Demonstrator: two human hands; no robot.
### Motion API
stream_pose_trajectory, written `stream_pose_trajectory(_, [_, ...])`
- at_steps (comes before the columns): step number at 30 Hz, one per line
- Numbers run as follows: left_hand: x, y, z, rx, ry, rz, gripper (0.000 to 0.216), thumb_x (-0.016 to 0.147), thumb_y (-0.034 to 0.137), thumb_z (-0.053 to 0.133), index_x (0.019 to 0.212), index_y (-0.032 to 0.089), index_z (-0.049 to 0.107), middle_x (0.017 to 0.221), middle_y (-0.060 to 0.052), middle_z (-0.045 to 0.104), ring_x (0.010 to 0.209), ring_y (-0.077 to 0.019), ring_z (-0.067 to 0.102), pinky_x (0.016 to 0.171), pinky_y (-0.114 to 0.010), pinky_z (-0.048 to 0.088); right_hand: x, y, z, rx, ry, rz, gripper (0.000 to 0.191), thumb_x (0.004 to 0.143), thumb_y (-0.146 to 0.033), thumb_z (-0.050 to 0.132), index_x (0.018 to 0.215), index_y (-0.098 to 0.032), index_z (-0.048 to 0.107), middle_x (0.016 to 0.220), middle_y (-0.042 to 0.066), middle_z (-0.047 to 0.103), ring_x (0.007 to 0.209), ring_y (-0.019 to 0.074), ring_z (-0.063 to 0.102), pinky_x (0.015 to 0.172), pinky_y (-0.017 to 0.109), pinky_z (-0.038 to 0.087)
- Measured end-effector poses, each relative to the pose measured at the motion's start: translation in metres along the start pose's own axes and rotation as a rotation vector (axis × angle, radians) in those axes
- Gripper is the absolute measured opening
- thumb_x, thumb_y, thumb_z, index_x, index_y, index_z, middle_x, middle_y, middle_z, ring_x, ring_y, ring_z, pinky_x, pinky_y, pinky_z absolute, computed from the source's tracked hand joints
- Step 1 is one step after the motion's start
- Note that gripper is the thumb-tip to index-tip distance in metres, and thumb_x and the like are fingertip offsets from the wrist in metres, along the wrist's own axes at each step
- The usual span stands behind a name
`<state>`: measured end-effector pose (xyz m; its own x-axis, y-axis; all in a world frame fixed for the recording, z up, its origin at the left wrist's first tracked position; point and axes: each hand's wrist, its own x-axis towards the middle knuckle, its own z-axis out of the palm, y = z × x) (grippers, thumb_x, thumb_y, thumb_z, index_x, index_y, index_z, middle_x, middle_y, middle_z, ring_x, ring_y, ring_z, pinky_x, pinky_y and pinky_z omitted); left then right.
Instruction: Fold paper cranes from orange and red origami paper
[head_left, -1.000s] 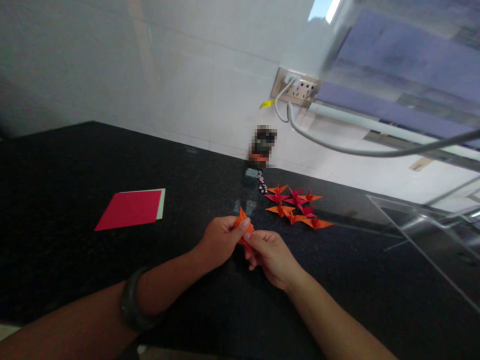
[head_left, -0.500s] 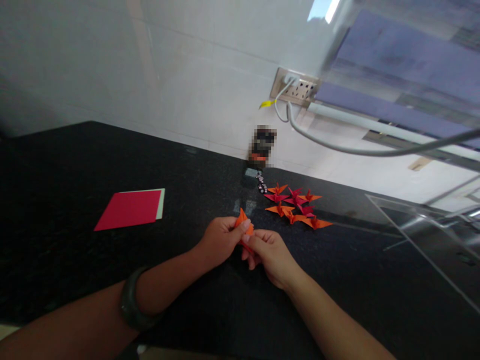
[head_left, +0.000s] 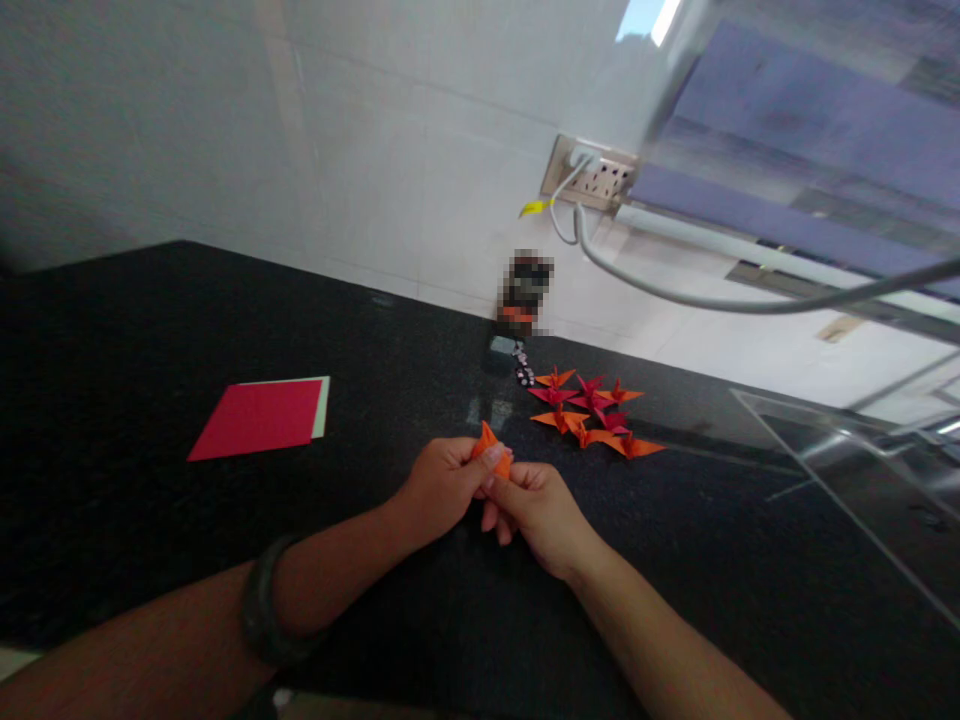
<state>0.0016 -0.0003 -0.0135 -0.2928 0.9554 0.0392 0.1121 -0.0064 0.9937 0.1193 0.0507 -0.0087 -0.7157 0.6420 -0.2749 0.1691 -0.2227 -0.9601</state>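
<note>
A small folded piece of orange origami paper (head_left: 488,440) is pinched between both hands over the dark countertop. My left hand (head_left: 448,484) grips it from the left, thumb laid across its front. From the right, my right hand (head_left: 541,508) closes on its lower edge, with some fingers curled beneath. The lower part of the paper is hidden by the thumbs and fingers. Just beyond my right hand lie several folded paper cranes (head_left: 630,446) in orange and red, grouped close together.
Red paper sheets (head_left: 259,420) lie at left over a pale green sheet (head_left: 322,408). A pixelated upright object (head_left: 526,290) leans at the wall, a beaded strap (head_left: 523,370) below it. At right is a metal sink (head_left: 862,470). A grey cable (head_left: 697,300) hangs from the wall socket (head_left: 592,175).
Both hands have shifted very slightly downward with the orange paper. The thumbs have moved a little on it, and less of its right edge sticks out. The rest is still.
</note>
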Motion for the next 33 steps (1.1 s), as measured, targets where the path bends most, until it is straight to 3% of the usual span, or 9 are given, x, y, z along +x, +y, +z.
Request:
stream_pose_trajectory(5, [0.001, 0.002, 0.0, -0.152, 0.08, -0.077, 0.026, 0.077, 0.032, 0.051, 0.08, 0.011, 0.067, 0.067, -0.004, 0.066, 0.072, -0.0187, 0.063, 0.066, -0.029, 0.047, 0.001, 0.001, -0.003, 0.035, -0.024, 0.012, 0.031, 0.067, -0.042, 0.063, 0.062, -0.011, 0.059, 0.043, -0.001, 0.059, 0.029, 0.004, 0.042, 0.031, 0.015, 0.027])
stream_pose_trajectory(14, [0.002, -0.002, 0.001, -0.559, 0.016, -0.207, 0.026, 0.074, 0.035, 0.06, 0.084, 0.011, 0.066, 0.078, -0.008, 0.069, 0.08, -0.0193, 0.063, 0.073, -0.032, 0.048, 0.001, 0.003, -0.007, -0.211, 0.055, 0.011, 0.041, 0.07, -0.052, 0.057, 0.054, -0.014, 0.057, 0.03, -0.005, 0.045, 0.024, 0.0036, 0.03, 0.029, 0.018, 0.018])
stream_pose_trajectory(17, [0.004, -0.004, -0.001, -0.601, -0.031, -0.223, 0.026, 0.074, 0.035, 0.061, 0.083, 0.011, 0.066, 0.079, -0.008, 0.069, 0.078, -0.0183, 0.062, 0.071, -0.031, 0.048, 0.003, 0.006, -0.01, -0.344, 0.117, -0.065, 0.042, 0.072, -0.051, 0.056, 0.05, -0.015, 0.055, 0.032, -0.005, 0.043, 0.028, 0.0042, 0.031, 0.032, 0.019, 0.02])
stream_pose_trajectory(21, [0.006, -0.004, -0.002, -0.591, -0.088, -0.173, 0.025, 0.074, 0.035, 0.061, 0.081, 0.011, 0.068, 0.08, -0.008, 0.069, 0.078, -0.017, 0.062, 0.076, -0.031, 0.046, 0.007, 0.007, -0.012, -0.376, 0.205, -0.248, 0.043, 0.068, -0.048, 0.061, 0.045, -0.017, 0.041, 0.041, -0.006, 0.039, 0.039, 0.0047, 0.031, 0.039, 0.02, 0.024])
stream_pose_trajectory(25, [0.005, -0.003, -0.002, -0.575, -0.105, -0.149, 0.027, 0.075, 0.034, 0.06, 0.086, 0.011, 0.069, 0.086, -0.009, 0.069, 0.083, -0.0191, 0.062, 0.084, -0.034, 0.042, 0.008, 0.005, -0.012, -0.319, 0.283, -0.367, 0.031, 0.069, -0.044, 0.062, 0.065, -0.016, 0.049, 0.053, -0.006, 0.041, 0.047, 0.0061, 0.034, 0.044, 0.019, 0.029])
stream_pose_trajectory(28, [0.005, -0.003, -0.002, -0.558, -0.117, -0.114, 0.03, 0.075, 0.035, 0.06, 0.093, 0.012, 0.068, 0.091, -0.01, 0.069, 0.09, -0.0208, 0.06, 0.089, -0.036, 0.039, 0.008, 0.003, -0.013, -0.288, 0.197, -0.359, 0.03, 0.073, -0.044, 0.058, 0.083, -0.015, 0.056, 0.06, -0.003, 0.048, 0.051, 0.0076, 0.04, 0.046, 0.019, 0.033])
stream_pose_trajectory(33, [0.006, -0.006, -0.002, -0.534, -0.179, -0.143, 0.033, 0.076, 0.037, 0.058, 0.097, 0.013, 0.067, 0.085, -0.008, 0.069, 0.085, -0.0203, 0.061, 0.085, -0.035, 0.04, 0.008, 0.004, -0.017, -0.356, 0.073, -0.389, 0.035, 0.078, -0.043, 0.051, 0.059, -0.015, 0.054, 0.053, -0.003, 0.044, 0.048, 0.0074, 0.04, 0.045, 0.02, 0.033])
